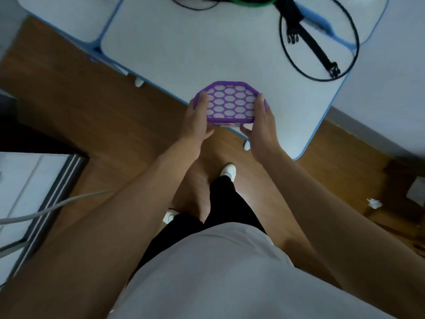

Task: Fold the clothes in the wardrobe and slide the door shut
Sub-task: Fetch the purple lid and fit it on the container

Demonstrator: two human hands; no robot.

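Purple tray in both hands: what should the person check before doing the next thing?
1. The left hand grips the purple tray by its left edge: ok.
2. The right hand grips its right edge: ok.
3. The black strap on the table lies apart from the tray: ok.
4. Tray resting on the table or lifted off it: cannot tell.
5. Wardrobe and clothes in sight: not ok, none show.

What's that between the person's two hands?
A purple lattice-patterned tray, gripped at its sides by the left hand and right hand, at the white table's edge; head view.
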